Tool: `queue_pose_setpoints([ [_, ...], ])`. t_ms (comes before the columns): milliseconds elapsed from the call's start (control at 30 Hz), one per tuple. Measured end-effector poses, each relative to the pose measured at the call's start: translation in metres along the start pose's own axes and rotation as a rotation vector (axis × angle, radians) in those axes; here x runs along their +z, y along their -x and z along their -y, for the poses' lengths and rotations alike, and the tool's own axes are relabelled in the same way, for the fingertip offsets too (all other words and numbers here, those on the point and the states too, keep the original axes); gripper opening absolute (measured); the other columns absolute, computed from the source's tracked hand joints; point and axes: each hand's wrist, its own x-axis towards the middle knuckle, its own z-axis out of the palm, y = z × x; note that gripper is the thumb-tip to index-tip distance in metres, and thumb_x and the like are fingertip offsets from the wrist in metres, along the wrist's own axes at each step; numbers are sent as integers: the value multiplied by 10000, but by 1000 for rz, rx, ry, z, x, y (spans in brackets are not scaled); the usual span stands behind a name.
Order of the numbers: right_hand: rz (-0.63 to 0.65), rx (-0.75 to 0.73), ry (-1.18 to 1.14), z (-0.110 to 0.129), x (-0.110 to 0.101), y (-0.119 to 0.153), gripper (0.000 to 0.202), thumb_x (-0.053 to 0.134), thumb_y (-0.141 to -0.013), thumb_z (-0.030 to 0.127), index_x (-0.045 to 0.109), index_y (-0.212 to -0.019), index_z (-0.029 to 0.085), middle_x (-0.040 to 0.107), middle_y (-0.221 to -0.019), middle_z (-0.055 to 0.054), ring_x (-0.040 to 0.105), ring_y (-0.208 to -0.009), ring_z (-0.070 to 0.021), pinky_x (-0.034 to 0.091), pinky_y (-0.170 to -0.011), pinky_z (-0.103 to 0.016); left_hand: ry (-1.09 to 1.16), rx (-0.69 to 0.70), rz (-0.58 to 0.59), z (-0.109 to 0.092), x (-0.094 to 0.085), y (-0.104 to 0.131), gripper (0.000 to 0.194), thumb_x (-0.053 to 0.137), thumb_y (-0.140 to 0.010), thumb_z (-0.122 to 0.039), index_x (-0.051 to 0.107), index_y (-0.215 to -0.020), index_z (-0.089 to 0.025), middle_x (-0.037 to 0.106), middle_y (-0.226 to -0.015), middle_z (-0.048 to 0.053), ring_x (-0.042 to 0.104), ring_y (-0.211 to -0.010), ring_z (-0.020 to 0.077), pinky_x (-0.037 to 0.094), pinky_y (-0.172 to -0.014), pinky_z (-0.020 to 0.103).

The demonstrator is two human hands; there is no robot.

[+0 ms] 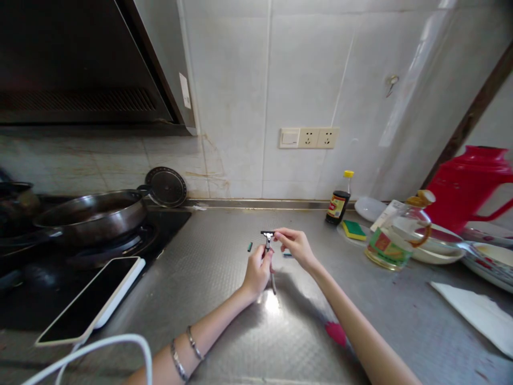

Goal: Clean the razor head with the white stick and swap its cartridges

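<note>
Razor (268, 241): left hand (257, 270) curled round handle (274, 284), right hand (296, 246) angled inward, pinching head (266, 232).

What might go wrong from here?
The right hand has its fingertips at the black head of a razor-like tool held in the left hand; if that head is sharp, a slip might nick a finger. The small green piece lying beside the left hand could get knocked away. The white cable by the left forearm might snag.
</note>
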Motion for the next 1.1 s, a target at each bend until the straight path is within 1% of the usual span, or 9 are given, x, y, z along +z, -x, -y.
queue_pose_setpoints([
  [133,-46,63,-18,-6,-4,-1,400,596,-722,441,665,-1003,165,673,-860,-76,576,-653,-141,445,-436,-202,33,-38,-21,2,-5,-7,270,503,-793,-420,563,-802,-157,481,-622,-24,498,-574,119,464,-516,230],
  [233,-93,83,58,-9,-5,0,381,571,-736,461,670,-923,145,672,-811,-82,576,-643,-152,415,-408,-201,40,-53,-108,2,-15,-19,278,556,-759,-403,628,-797,-137,574,-671,5,549,-657,138,457,-620,252],
  [367,-16,19,342,-4,6,10,298,560,-764,419,668,-730,143,653,-640,-54,562,-561,-143,400,-470,-226,77,-67,-223,-1,-31,-34,280,647,-680,-388,693,-775,-129,660,-739,32,582,-741,163,424,-706,264],
  [500,117,-57,736,9,30,23,232,563,-780,378,665,-725,177,668,-674,-43,596,-627,-158,388,-565,-237,149,-137,-275,-4,-37,-39,331,718,-580,-398,707,-758,-119,670,-725,47,568,-685,152,405,-649,250],
  [600,130,6,983,18,47,27,237,530,-807,375,655,-791,175,683,-769,-73,627,-713,-185,388,-597,-239,153,-152,-252,-4,-37,-38,341,732,-547,-413,689,-685,-104,631,-646,32,514,-594,119,366,-565,222],
  [700,147,71,1106,22,57,26,282,464,-848,369,650,-823,158,688,-818,-109,642,-775,-208,401,-646,-250,121,-127,-208,-3,-36,-37,334,715,-564,-428,640,-599,-104,542,-542,-9,437,-520,88,302,-492,205],
  [833,168,60,1144,23,64,26,317,392,-880,324,651,-840,146,695,-835,-125,656,-781,-222,413,-663,-256,72,-90,-182,1,-38,-39,326,685,-593,-424,587,-570,-113,472,-506,-34,394,-498,77,270,-471,200],
  [967,152,70,1180,23,71,28,343,367,-878,298,657,-888,116,693,-850,-158,662,-767,-247,428,-643,-274,-84,-33,-142,9,-41,-43,358,660,-613,-441,528,-506,-127,420,-468,-49,364,-478,72,246,-464,201],
  [1100,151,127,1170,18,76,25,399,333,-884,299,680,-868,102,692,-849,-184,662,-776,-253,435,-660,-283,-257,6,-58,17,-47,-48,411,558,-695,-496,579,-525,-123,486,-472,-22,432,-491,98,297,-492,214],
])
